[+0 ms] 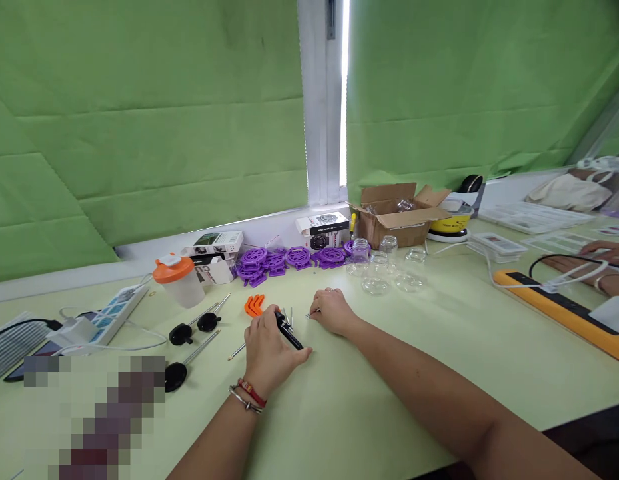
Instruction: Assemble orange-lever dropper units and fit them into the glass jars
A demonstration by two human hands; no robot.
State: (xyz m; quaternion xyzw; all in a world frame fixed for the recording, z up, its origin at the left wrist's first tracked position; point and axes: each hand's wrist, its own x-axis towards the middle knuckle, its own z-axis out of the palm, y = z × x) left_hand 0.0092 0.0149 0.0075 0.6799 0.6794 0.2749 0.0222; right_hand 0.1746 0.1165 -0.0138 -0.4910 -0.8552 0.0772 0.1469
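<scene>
My left hand, with a red bracelet and a metal one at the wrist, is closed around a narrow black part just above the table. The fingers cover some of that part, so its kind is unclear. Small metal pins show right beside it. My right hand rests to the right, fingertips pinched on a tiny metal piece too small to name. Curved orange pieces lie beyond my left fingers. A metal rod pokes out at the left of that hand.
Black-knobbed metal rods lie left, near a shaker bottle and power strip. Behind are purple parts, clear plastic jars and a cardboard box. At right, a person's hand is near an orange-black bar.
</scene>
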